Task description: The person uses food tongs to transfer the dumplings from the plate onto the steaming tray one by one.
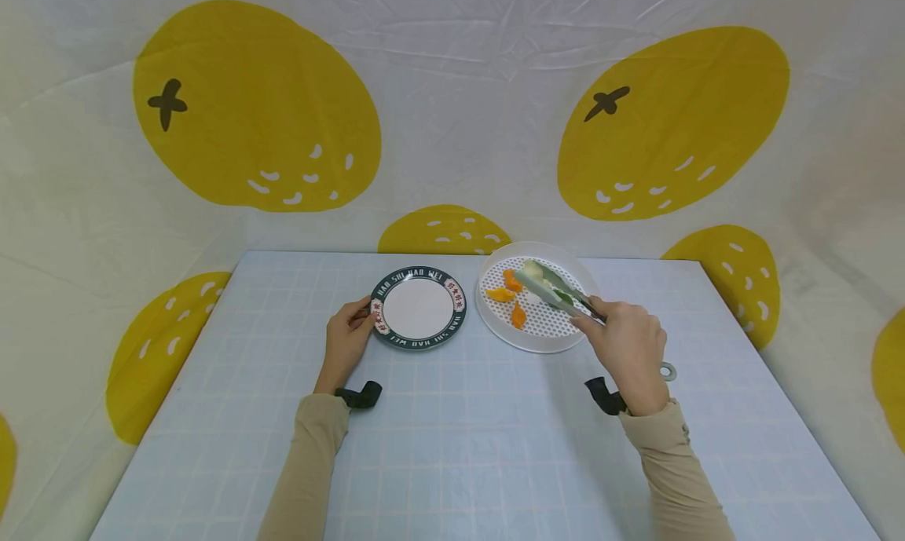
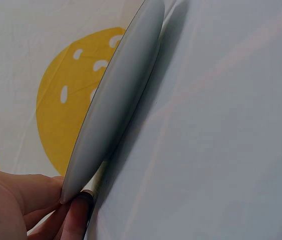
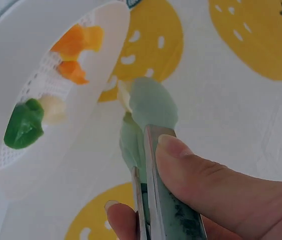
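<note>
My left hand pinches the near-left rim of a white plate with a dark green lettered border. In the left wrist view the plate's underside shows, its held edge between thumb and fingers. My right hand grips tongs with pale green tips, over a round white strainer tray. Between the tips, in the right wrist view, is a pale yellowish piece. Orange pieces, a green piece and another pale piece lie in the tray.
The plate and tray stand side by side near the back of a table covered in light checked cloth. Behind and beside it hangs a white sheet printed with big yellow fruit. The tongs' end ring sticks out beyond the right hand.
</note>
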A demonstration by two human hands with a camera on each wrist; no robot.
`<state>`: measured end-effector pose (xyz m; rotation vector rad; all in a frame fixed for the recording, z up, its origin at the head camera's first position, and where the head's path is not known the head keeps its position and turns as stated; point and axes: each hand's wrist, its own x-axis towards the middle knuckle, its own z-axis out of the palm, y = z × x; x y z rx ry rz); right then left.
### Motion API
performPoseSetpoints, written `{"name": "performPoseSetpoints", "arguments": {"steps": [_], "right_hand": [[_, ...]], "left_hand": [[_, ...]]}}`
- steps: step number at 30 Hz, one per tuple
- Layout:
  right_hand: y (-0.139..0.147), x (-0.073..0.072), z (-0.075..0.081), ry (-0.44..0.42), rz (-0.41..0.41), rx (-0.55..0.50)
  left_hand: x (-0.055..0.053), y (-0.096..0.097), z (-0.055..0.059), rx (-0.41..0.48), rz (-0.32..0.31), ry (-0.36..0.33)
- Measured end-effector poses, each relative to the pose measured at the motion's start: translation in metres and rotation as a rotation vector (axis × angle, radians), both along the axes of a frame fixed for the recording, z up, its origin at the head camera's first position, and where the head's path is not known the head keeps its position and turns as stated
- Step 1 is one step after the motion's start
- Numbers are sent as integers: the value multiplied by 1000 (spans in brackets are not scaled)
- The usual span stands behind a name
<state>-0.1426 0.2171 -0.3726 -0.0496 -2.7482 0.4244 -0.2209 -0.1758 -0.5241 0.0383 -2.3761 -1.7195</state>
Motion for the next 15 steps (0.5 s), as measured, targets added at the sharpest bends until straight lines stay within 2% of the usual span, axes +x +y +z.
{"name": "performPoseSetpoints", "arguments": {"steps": [9, 15], "right_hand": [[28, 6, -2, -24, 49, 71], [38, 5, -6, -78, 81, 109]], "left_hand": [[-2, 2, -3, -3, -1, -10], [0, 1, 0, -20, 8, -5]]}}
